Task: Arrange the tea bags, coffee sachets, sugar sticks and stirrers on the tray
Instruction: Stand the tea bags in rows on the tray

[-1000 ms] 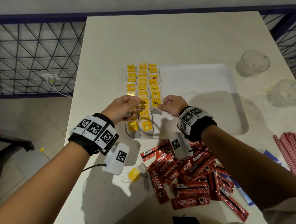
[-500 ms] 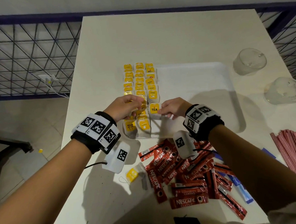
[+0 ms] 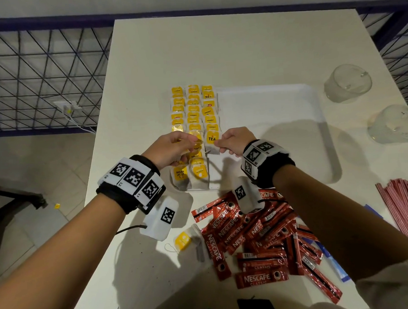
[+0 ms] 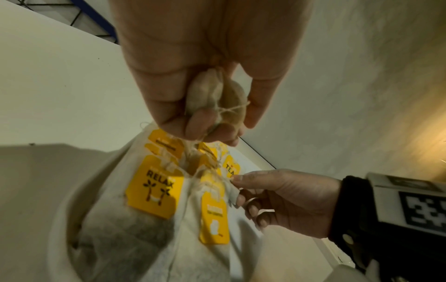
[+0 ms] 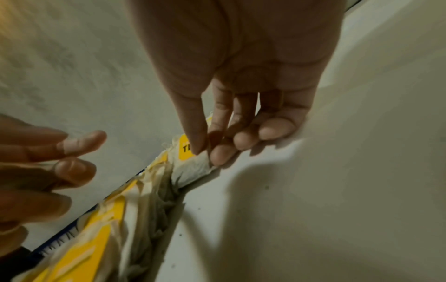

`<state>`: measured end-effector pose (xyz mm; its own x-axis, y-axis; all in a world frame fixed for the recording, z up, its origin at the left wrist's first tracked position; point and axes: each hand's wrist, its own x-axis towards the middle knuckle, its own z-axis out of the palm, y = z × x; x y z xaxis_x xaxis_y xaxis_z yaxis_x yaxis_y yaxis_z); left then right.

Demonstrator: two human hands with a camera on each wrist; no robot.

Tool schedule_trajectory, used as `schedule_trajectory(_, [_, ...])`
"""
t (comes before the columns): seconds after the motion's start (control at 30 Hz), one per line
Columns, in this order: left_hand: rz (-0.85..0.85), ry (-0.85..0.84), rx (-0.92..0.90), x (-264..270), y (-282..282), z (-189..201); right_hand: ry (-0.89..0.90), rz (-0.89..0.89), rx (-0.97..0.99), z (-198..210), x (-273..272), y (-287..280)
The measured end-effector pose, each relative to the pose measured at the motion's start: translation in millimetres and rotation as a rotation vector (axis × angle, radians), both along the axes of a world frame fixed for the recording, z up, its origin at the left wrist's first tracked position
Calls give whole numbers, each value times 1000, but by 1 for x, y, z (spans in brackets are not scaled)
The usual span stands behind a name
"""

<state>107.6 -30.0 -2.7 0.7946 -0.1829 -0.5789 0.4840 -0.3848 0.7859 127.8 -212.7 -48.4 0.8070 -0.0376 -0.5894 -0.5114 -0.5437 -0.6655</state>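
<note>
I've got the white tray (image 3: 324, 133) in front of me, three rows of tea bags (image 3: 192, 112) filling its left side, coffee sachets (image 3: 257, 236) heaped on the table nearer me. My left hand (image 3: 172, 149) is bunched around spare bags; my right hand (image 3: 233, 141) pinches the "TEA" bag (image 3: 211, 142), low in the third row, by its paper edge. They look feather-light, limp and easy to tear, so I'd grip paper, not string.
</note>
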Motion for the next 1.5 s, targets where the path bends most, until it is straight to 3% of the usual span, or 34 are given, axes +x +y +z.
schedule_trajectory(0.2, [88,118,-207,-1,-4,4,-88,-53,-51,2,-3,1])
schedule_trajectory(0.3, [145,245,-351,-1,-7,8,-168,-44,67,13,-14,4])
schedule_trajectory(0.4, [188,337,-418,-1,-9,11,-144,101,213,35,-30,11])
schedule_trajectory(0.5, [193,372,-460,-5,-11,12,-84,243,249,48,-44,15])
schedule_trajectory(0.7, [125,332,-509,-24,-11,7,-78,244,255,46,-58,15])
schedule_trajectory(0.83, [61,237,-470,-33,-7,-3,-33,113,358,52,-61,17])
schedule_trajectory(1.0, [22,119,-439,-40,-4,0,-110,2,399,51,-59,19])
schedule_trajectory(1.2, [22,20,-292,-36,1,15,-150,91,459,68,-51,14])
schedule_trajectory(1.3, [-86,-36,-196,-32,5,19,-168,193,416,77,-46,14])
schedule_trajectory(1.5, [-276,-54,-36,-26,2,23,-178,197,394,75,-44,10])
